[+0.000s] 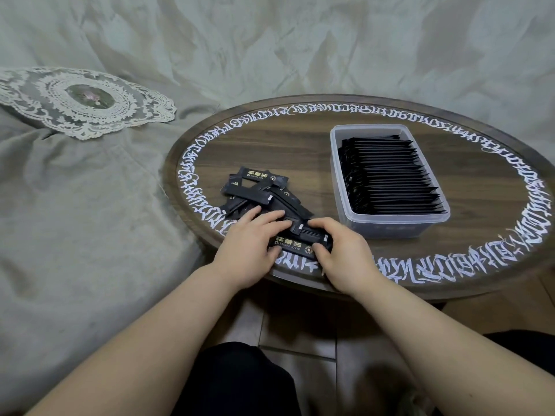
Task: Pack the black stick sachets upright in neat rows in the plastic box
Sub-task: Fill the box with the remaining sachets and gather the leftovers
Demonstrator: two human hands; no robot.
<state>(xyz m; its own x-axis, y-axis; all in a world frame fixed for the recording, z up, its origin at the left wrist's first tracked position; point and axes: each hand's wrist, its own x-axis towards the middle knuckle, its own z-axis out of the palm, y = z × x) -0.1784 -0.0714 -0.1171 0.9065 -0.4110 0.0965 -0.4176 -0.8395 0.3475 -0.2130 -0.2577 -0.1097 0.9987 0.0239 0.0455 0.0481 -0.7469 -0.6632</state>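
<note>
Both hands squaring up a small bundle of sachets at the bench's near edge.

Left hand [250, 235] and right hand [339, 250] have fingers [322, 225] curled on the bundle [295, 243], marked "BLACK COFFEE"; best tap its ends level before lifting it to the nearly full plastic box [387, 219]. Loose sachets [258, 187] lie just beyond; the bench [300, 139] rim's white script is unreadable.

Head view, forward-down over near table [300, 151]
</note>
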